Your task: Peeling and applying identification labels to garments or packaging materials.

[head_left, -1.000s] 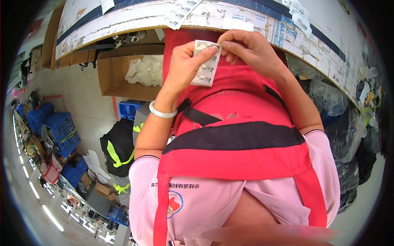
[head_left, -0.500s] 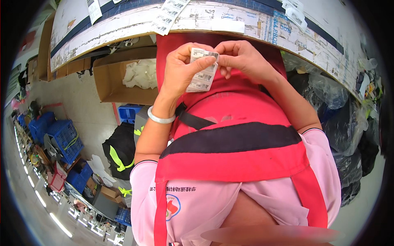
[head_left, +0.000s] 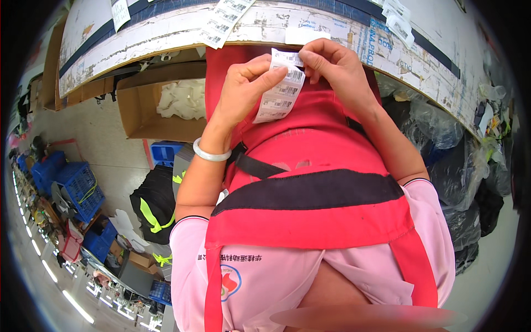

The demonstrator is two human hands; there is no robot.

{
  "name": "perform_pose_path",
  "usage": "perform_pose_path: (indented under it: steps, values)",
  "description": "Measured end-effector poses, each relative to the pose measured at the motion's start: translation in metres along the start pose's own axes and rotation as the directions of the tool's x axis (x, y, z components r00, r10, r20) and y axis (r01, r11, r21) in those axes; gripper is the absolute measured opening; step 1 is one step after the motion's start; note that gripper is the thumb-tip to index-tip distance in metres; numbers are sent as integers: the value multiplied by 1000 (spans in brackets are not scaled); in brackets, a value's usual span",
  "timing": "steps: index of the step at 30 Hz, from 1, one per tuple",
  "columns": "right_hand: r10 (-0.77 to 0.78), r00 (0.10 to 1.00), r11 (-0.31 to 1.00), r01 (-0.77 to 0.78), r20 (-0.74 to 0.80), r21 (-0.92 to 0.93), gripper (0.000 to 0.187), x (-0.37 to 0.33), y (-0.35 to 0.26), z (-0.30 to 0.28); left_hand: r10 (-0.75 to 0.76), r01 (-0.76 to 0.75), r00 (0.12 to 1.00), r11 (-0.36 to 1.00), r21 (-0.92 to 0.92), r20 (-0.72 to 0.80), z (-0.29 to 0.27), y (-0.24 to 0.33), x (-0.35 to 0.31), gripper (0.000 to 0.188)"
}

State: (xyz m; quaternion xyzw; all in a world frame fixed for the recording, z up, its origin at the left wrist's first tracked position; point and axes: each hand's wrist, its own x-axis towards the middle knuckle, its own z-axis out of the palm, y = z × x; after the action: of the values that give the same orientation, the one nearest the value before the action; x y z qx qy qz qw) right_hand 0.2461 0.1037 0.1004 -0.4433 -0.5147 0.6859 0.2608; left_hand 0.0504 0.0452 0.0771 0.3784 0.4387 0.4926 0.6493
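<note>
Looking down through the head view: both hands are raised in front of the red apron (head_left: 310, 221), just below the edge of the tabletop (head_left: 166, 39). The left hand (head_left: 243, 91) has thumb and forefinger pinched together on the left edge of a strip of white barcode labels (head_left: 279, 94); a pale bangle (head_left: 211, 152) sits on that wrist. The right hand (head_left: 337, 69) has its fingers (head_left: 310, 55) closed on the strip's top end, at the uppermost label. The strip hangs between the two hands, its long axis running from upper right, at the right hand, down to lower left, its free tail dangling over the apron. The right hand holds the end, the left grips lower along the side, so any peel would run along that axis. More label strips (head_left: 224, 22) lie on the tabletop edge above. An open cardboard box (head_left: 160, 105) with white material sits under the tabletop at left; blue crates (head_left: 74, 185) stand on the floor further left. Against the frame from half a second ago: the hands sit slightly higher and closer to the tabletop edge, and more of the strip's length shows below the left fingers; grip on both ends unchanged.
</note>
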Motion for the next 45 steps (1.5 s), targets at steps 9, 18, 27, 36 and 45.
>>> perform_pose_path:
  steps: [9,18,27,36,45]
  values:
    - [-118,979,973,80,-168,-219,18,28,-3,-37,-60,51,994,993,-105,-87,-11,-10,-3,12]
    - [-10,998,947,-11,-64,-322,20,37,-5,-37,-102,88,988,989,-120,-113,-14,-12,-5,12]
    - [30,995,929,-63,-95,-365,18,44,-4,-42,-125,111,986,985,-129,-112,-15,-14,-4,11]
    - [17,996,912,-52,-90,-408,19,44,-6,-44,-147,132,984,982,-133,-104,-13,-14,-5,11]
    - [137,984,928,-167,-113,-332,13,44,-21,-38,-150,136,984,981,-141,-93,-12,-16,-5,11]
